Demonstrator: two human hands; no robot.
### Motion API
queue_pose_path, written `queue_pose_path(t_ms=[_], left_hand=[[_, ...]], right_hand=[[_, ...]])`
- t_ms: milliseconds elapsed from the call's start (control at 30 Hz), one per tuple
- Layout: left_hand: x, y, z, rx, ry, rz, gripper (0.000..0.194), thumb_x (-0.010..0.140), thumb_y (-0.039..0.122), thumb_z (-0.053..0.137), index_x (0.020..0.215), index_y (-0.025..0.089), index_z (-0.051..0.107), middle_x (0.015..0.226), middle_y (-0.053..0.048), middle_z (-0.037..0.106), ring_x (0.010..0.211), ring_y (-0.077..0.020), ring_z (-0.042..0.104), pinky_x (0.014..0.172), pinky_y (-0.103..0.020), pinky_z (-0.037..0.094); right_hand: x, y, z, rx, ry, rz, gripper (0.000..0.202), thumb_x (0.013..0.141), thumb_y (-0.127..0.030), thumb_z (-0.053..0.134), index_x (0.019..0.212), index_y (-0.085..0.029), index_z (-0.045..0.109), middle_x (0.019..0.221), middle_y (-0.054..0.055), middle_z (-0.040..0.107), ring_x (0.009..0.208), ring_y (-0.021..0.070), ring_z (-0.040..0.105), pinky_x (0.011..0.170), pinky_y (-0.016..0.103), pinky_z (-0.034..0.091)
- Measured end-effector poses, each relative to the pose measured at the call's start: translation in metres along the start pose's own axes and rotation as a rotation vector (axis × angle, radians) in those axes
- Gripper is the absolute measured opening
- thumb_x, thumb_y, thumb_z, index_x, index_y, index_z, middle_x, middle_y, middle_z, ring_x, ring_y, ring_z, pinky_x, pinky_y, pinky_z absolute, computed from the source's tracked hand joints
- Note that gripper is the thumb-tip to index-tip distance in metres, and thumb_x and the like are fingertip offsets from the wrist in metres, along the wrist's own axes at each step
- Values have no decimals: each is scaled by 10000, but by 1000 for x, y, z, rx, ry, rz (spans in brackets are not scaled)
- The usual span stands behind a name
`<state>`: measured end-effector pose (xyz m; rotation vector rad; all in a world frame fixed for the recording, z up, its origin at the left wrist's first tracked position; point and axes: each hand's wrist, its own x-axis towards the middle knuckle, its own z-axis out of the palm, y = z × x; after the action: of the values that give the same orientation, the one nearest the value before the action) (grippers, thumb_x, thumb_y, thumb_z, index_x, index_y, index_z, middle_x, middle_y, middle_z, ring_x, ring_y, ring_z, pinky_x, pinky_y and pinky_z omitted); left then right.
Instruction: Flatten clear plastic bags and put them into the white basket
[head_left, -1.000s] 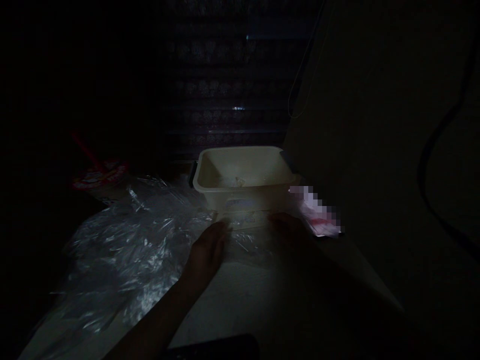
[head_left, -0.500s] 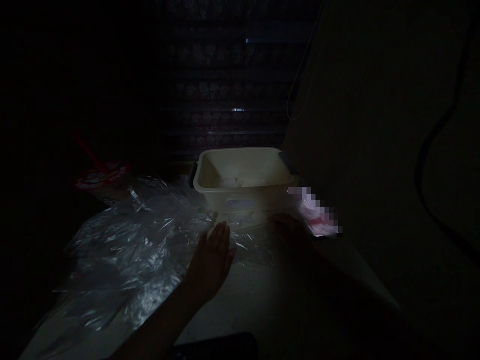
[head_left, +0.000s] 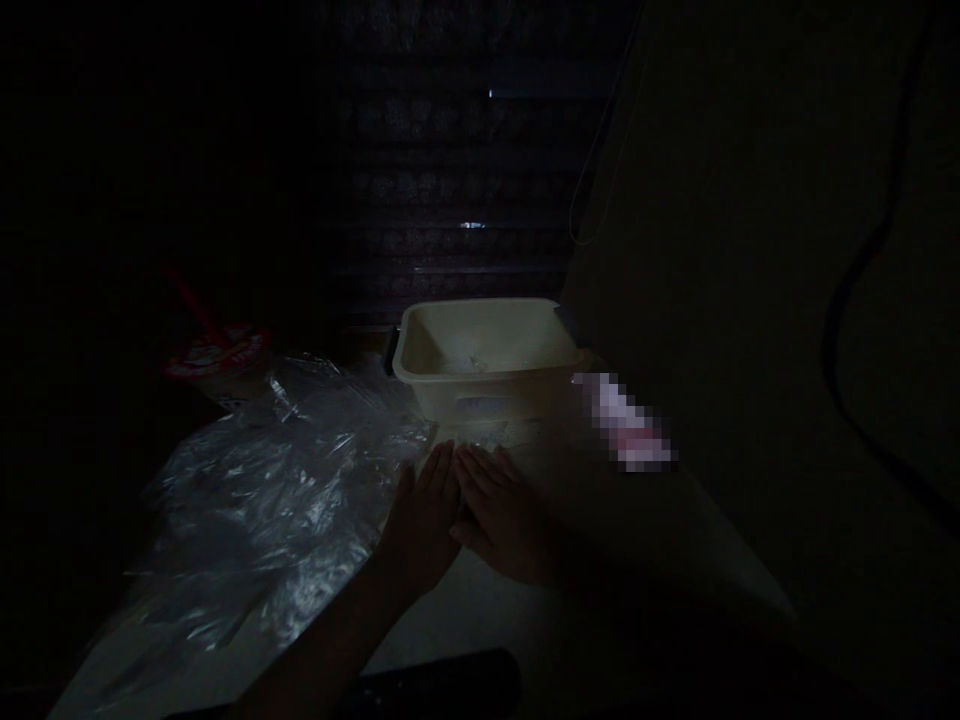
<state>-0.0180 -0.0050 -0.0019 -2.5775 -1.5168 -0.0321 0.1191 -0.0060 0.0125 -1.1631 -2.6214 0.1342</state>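
Observation:
My left hand (head_left: 424,520) lies flat on the table in front of a cream plastic bin (head_left: 435,392), its fingers stretched forward. Right beside it, my right hand (head_left: 504,520) is also laid flat, fingers extended, the two hands touching or nearly so. A small piece of clear plastic film (head_left: 491,434) shows just past the fingertips; most of it is hidden under the hands. To the left, a heap of clear plastic bags (head_left: 277,500) reaches close to my left hand. Small, unclear bits lie inside the bin.
A cup (head_left: 225,365) with a red patterned lid and red straw stands at the left behind the bags. A blurred pink-white item (head_left: 630,425) lies to the right. Near me is a dark object (head_left: 442,685). Blinds (head_left: 450,180) hang behind; the room is very dark.
My right hand has moved left from the right part of the film to beside my left hand and now lies flat over the film. My left hand stays in place.

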Motion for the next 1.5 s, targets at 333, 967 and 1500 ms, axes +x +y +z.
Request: queue_pose_path(t_ms=[333,967,1500], left_hand=[[0,2,-8,32,8,-8,449,808,246,242,1193,33,331,1279,-170,285,1190,-256,208,895,-477,233],[0,3,-5,26,41,-13,468,840,290,196,1209,20,292,1287,-179,260,1195,-262,190,905,-479,211],[0,0,-4,-21,55,31,455,839,295,208,1217,54,286,1294,-160,260,1198,-254,186,901,-492,202]], right_hand=[[-10,12,5,-78,53,59,567,792,-430,292,1204,-43,328,1258,165,327,1177,246,230,956,457,159],[-36,48,-3,-297,130,178,500,781,-373,355,1130,-21,423,1204,187,395,1126,273,326,915,442,251],[-21,75,-39,-23,57,250,262,766,-183,354,918,-143,563,948,77,582,869,170,526,763,311,410]])
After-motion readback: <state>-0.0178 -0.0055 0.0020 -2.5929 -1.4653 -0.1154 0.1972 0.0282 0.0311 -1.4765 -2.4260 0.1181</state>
